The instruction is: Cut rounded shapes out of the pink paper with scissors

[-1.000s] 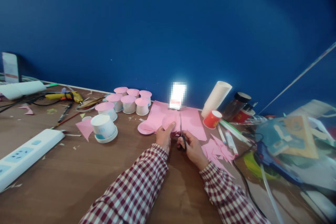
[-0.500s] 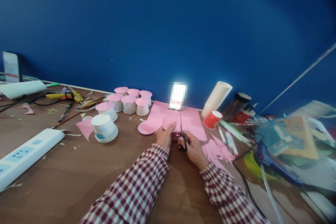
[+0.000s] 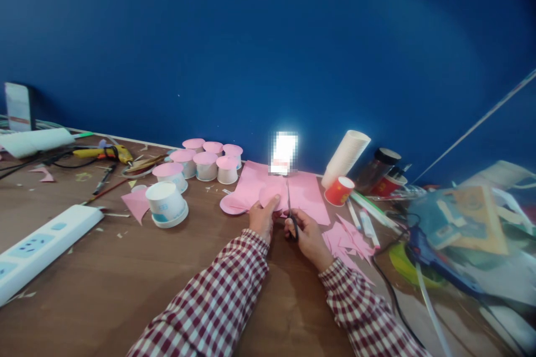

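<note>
My left hand (image 3: 263, 220) pinches a pink paper disc (image 3: 271, 192), thumb on top of it. In my right hand (image 3: 305, 230) is a pair of scissors (image 3: 293, 223), fingers closed round the dark handles. The blades point away from me, along the right edge of the disc. Whether the blades touch the paper I cannot tell. Beneath both lies a large pink sheet (image 3: 310, 192), with more cut pink discs (image 3: 232, 204) at its left edge. Pink offcuts (image 3: 345, 240) lie in a heap right of my right hand.
Several paper cups topped with pink discs (image 3: 205, 160) stand at back left. An uncovered white cup (image 3: 165, 201) is nearer. A white power strip (image 3: 46, 248) lies far left. Stacked cups (image 3: 345, 156), a red cup (image 3: 340, 191) and a blue glue gun (image 3: 439, 265) are at right.
</note>
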Motion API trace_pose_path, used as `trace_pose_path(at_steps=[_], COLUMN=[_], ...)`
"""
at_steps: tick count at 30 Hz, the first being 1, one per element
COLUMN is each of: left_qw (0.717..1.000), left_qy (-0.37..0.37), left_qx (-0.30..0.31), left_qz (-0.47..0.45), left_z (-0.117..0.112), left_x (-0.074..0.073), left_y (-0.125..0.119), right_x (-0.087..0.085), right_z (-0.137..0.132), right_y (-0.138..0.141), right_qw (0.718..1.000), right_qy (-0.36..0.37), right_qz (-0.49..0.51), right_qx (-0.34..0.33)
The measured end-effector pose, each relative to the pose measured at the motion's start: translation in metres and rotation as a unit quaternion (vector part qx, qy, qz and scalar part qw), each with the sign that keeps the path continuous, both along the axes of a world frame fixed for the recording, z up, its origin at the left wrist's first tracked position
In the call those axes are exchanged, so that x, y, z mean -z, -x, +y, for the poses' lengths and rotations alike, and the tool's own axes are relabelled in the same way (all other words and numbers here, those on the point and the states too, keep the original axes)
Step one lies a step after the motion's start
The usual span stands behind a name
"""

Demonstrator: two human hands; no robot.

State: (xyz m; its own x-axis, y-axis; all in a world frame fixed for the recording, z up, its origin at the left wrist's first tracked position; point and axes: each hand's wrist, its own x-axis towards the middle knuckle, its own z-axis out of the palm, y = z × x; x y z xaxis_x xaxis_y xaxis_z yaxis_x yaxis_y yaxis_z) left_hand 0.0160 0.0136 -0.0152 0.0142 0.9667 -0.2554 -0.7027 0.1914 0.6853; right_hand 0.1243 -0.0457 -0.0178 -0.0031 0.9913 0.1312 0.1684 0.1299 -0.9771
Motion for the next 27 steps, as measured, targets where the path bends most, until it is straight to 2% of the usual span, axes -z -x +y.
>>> trace_pose_path(at_steps=[12, 27], left_qw=[1.0, 1.0], left_qy=[0.021, 0.019], left_qx=[-0.013, -0.007], left_qz=[0.001, 0.002], left_z=[-0.0016, -0.0009], left_x=[-0.0058, -0.0029], left_y=[-0.0002, 0.0003], right_x=[-0.0005, 0.0009], right_z=[-0.0007, -0.0006], right_y=[-0.0004, -0.0024], right_qw=[1.0, 0.999], right_qy=[0.008, -0.004], right_qz=[-0.001, -0.033], right_qx=[0.007, 0.004])
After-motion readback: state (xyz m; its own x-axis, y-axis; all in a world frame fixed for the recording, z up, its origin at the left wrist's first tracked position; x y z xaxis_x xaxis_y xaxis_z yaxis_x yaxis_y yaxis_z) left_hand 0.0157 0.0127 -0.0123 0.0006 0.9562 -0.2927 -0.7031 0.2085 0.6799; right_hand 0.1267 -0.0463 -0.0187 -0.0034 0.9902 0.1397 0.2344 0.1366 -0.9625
